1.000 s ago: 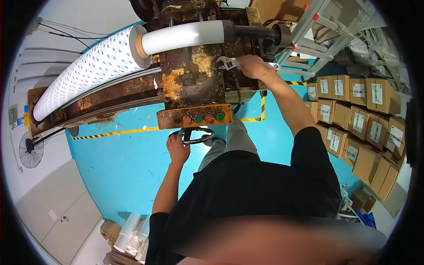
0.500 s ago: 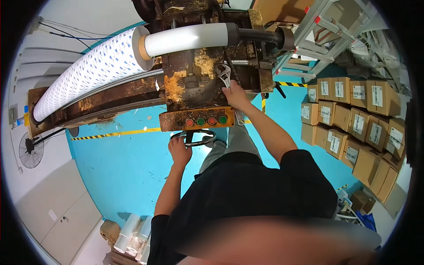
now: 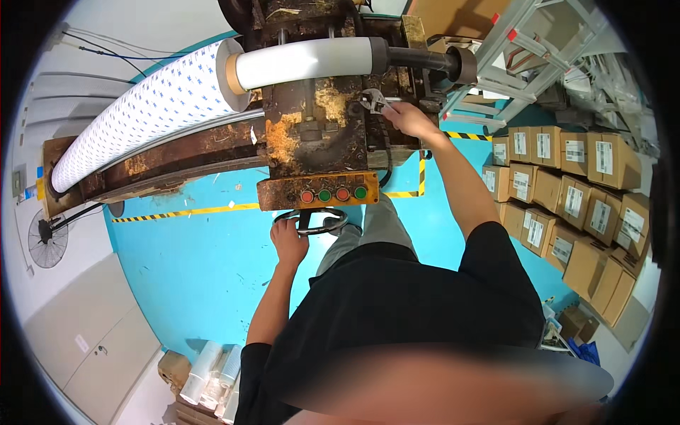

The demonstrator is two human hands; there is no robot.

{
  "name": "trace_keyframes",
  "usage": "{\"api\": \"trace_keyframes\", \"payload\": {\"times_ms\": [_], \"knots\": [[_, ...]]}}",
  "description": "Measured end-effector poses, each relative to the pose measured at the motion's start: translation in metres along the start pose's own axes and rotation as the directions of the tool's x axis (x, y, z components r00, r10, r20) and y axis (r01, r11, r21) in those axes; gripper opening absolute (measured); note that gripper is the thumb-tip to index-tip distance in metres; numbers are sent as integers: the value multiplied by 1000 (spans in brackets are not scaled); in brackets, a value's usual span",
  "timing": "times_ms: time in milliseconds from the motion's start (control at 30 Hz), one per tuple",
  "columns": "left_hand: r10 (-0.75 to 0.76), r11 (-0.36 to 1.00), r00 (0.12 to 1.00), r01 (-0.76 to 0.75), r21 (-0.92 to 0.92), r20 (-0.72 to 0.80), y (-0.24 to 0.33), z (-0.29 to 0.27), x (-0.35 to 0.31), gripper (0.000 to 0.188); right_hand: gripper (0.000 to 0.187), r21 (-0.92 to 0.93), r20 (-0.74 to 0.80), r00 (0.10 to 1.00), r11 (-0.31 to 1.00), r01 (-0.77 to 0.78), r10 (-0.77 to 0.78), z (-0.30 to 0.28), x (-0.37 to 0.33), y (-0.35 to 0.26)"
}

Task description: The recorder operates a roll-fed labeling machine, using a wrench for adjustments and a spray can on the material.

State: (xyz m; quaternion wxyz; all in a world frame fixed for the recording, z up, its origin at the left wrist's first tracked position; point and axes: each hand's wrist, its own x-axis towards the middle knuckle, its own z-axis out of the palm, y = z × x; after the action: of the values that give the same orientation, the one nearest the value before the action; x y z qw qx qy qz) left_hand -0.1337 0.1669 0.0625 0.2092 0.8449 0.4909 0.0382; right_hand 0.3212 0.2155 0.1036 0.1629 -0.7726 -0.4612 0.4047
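Note:
My right hand is closed round the handle of an adjustable wrench. The wrench's jaws lie at the right side of the rusty machine carriage; whether they grip a nut I cannot tell. My left hand wraps the left rim of a metal handwheel below the button panel. That orange panel carries several red and green buttons. Above the carriage runs a white tube, reaching from a large roll with blue print to a dark shaft at the right.
Stacked cardboard boxes stand at the right, below an aluminium ladder. A wall fan is at the left. Plastic-wrapped rolls lie at the lower left. Yellow-black tape marks the blue floor.
My right hand has swung up and to the right with the wrench, whose handle now points rightward rather than toward me. My left hand stays on the handwheel.

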Motion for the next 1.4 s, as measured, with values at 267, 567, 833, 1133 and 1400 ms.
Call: {"api": "trace_keyframes", "payload": {"times_ms": [267,567,833,1133,1400], "knots": [[-5,1000,1000,5,0,9,3,-2,1,39,87,-239,-147,965,939,-246,216,0,-4,-9],[6,1000,1000,-6,0,-16,-1,3,0,35,83,-485,39,999,874,26,-8,-24,24,-7],[-17,1000,1000,18,20,-9,0,2,0,35,80,-516,294,952,853,79,89,-30,31,-33],[-12,1000,1000,12,14,-28,3,3,1,35,64,-318,49,988,935,156,-148,25,39,21],[-17,1000,999,17,8,-44,3,6,3,34,51,27,-227,972,998,-59,63,104,9,14]]}}
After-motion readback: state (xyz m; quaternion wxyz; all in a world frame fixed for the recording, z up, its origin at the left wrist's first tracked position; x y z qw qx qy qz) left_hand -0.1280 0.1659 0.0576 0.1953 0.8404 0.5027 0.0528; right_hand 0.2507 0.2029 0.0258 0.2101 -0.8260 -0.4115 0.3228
